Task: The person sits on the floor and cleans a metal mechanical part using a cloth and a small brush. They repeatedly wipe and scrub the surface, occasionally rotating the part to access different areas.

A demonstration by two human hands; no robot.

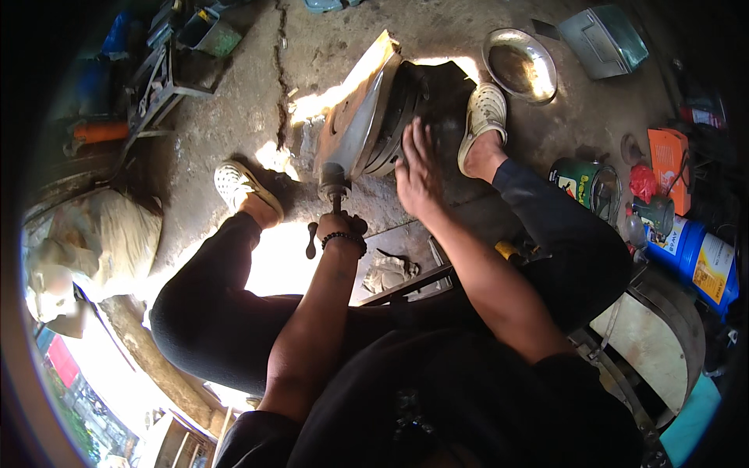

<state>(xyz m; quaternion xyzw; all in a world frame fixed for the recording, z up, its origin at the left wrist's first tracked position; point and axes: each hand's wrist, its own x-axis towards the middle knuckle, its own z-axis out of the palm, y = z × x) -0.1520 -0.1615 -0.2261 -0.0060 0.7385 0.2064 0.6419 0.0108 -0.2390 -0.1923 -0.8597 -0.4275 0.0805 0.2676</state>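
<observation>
Between my feet a metal plate (361, 117) stands tilted, its face grey and its upper end brightly lit. Against its right side is a dark round part (406, 97) with rings around it. My left hand (343, 225) is closed round a tool (334, 181) with a short cylindrical metal head on a thin shaft. That head is at the plate's lower end; I cannot tell whether they touch. A dark knob-ended piece (311, 241) shows left of this hand. My right hand (419, 175) is open, fingers stretched out beside the dark round part, holding nothing.
A round metal pan (520, 66) and a metal box (603, 42) are at the far right. A green tin (579, 186), an orange case (671, 170) and a blue bucket (697, 261) stand at right. A metal frame (160, 93) is at left. Cloth (388, 273) lies below my hands.
</observation>
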